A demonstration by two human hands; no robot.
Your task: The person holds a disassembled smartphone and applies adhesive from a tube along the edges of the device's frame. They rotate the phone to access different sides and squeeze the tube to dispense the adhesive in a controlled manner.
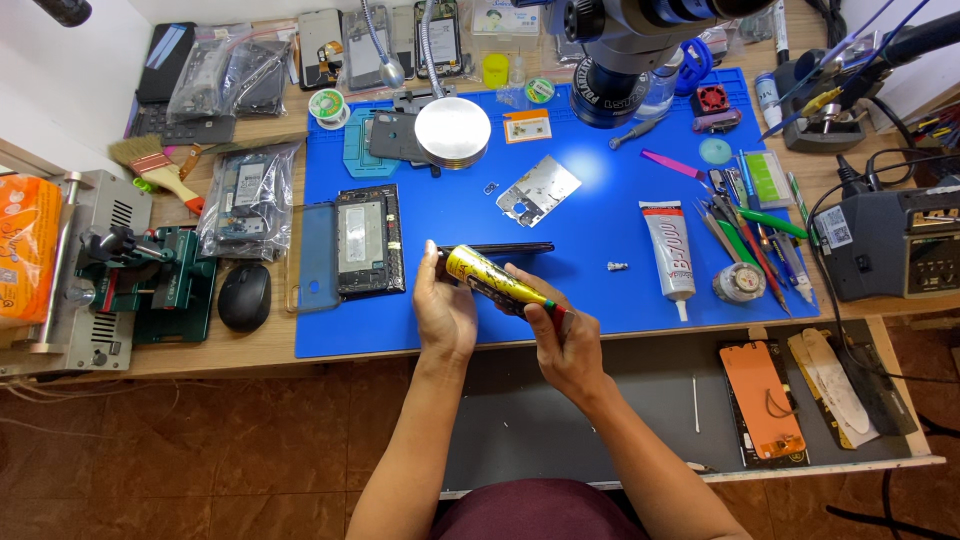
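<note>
Centrally, my left hand pinches a dark phone edge-up; my right hand, at four o'clock, grips the yellow glue tube, nozzle meeting that edge.

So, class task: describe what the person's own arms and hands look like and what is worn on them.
Both forearms are bare, with no sleeves in view. The left hand and right hand wear no gloves; no rings, watch or bracelets are visible. A dark maroon garment shows at the bottom edge.

Single head-worn view, looking steeply down from above the seated person onto the tabletop, blue mat centered, hands close below, floor along the bottom edge.
</note>
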